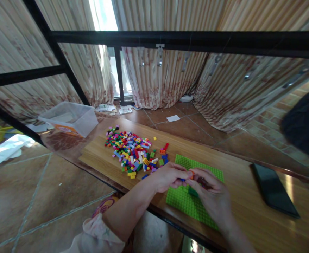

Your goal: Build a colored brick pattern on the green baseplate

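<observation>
A light green baseplate (pixel 186 203) lies on the wooden table (pixel 239 207) in front of me. Above it my left hand (pixel 170 175) and my right hand (pixel 212 193) meet, fingers pinched together around small bricks; an orange brick (pixel 191 173) and a blue one (pixel 183 180) show between the fingertips. A darker green brick (pixel 193 192) sits on the plate just under my right hand. To the left of the plate spreads a pile of several loose coloured bricks (pixel 132 153).
A clear plastic tub (pixel 70 117) stands at the table's far left corner. A black phone (pixel 274 189) lies on the right of the table. A black metal frame (pixel 186 39) crosses overhead, with curtains and a tiled floor behind.
</observation>
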A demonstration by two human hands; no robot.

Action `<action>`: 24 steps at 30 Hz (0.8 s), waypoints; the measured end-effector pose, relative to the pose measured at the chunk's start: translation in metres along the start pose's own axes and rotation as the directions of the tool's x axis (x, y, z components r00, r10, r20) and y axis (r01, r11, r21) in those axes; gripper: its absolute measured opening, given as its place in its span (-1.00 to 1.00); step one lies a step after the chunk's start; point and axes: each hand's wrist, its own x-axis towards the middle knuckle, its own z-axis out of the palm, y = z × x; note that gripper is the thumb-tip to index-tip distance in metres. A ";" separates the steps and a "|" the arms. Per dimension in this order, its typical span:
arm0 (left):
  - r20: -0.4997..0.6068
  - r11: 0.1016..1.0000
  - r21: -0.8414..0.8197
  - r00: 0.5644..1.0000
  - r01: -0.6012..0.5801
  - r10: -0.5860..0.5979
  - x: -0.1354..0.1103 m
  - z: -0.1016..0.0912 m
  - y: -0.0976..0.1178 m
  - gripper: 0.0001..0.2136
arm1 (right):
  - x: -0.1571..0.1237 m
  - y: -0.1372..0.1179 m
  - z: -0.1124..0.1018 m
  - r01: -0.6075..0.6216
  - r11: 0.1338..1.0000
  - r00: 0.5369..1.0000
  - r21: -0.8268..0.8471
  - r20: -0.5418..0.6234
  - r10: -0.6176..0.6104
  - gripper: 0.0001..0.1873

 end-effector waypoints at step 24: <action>-0.260 0.979 0.111 0.946 -0.170 0.194 0.009 -0.008 -0.002 -0.76 | 0.013 0.002 -0.014 -0.087 0.950 0.885 0.299 -0.414 0.211 -0.73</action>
